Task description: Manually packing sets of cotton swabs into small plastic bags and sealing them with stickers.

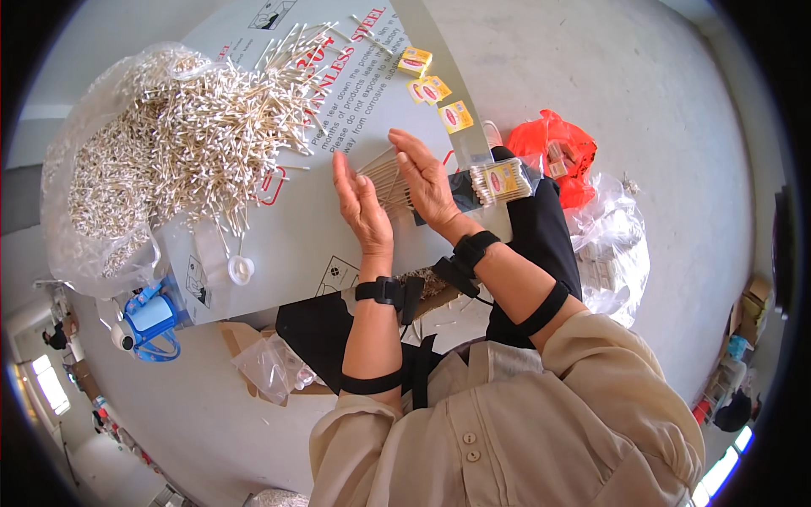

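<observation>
A bundle of cotton swabs (387, 180) lies on the metal-topped table between my two hands, its sticks roughly side by side. My left hand (365, 211) stands along the left side of the bundle, fingers stretched out and palm turned inward. Facing it from the right is my right hand (428, 186), also with straight fingers, beside the sticks. Whether both palms touch the swabs is partly hidden. To the left spreads a big loose heap of cotton swabs (228, 118), spilling from a clear plastic bag (72, 169). Right of my right hand sits a filled pack of swabs (503, 181) with a yellow label.
Yellow cards (456, 117) lie near the table's right edge, by a small card stack (415, 61). A white round item (241, 270) rests near the front edge. Below are a blue container (152, 317), a cardboard box (241, 342), a red bag (557, 144) and a clear bag (612, 253).
</observation>
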Tool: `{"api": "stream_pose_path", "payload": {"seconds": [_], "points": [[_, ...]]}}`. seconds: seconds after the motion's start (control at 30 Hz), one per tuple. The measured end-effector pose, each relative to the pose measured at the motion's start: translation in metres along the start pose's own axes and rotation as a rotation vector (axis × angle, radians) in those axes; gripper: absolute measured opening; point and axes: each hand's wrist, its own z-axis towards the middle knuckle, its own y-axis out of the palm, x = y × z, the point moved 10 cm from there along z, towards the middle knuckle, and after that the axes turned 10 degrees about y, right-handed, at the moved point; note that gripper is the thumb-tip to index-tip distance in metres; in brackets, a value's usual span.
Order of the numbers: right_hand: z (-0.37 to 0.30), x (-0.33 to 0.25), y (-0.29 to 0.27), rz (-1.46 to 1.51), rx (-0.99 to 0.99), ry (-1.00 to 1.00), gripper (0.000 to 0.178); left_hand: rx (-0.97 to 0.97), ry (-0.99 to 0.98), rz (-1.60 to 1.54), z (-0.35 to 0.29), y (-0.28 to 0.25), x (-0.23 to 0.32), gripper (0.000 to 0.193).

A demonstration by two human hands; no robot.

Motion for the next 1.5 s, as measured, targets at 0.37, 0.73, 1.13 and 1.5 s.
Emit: {"api": "stream_pose_path", "payload": {"seconds": [0.37, 0.73, 1.13, 1.5], "points": [[0.005, 0.025, -0.014, 0.248, -0.042, 0.156, 0.031, -0.393, 0.34, 0.842, 0.002, 0.01, 0.047, 0.024], [0.006, 0.027, -0.013, 0.261, -0.041, 0.154, 0.029, -0.535, 0.357, 0.844, 0.006, 0.022, 0.036, 0.011], [0.006, 0.031, -0.014, 0.315, -0.049, 0.196, 0.031, -0.578, 0.397, 0.999, 0.064, 0.03, 0.021, 0.01], [-0.006, 0.029, -0.036, 0.268, 0.006, 0.193, 0.031, -0.665, 0.395, 1.126, -0.017, 0.048, 0.036, 0.062]]}}
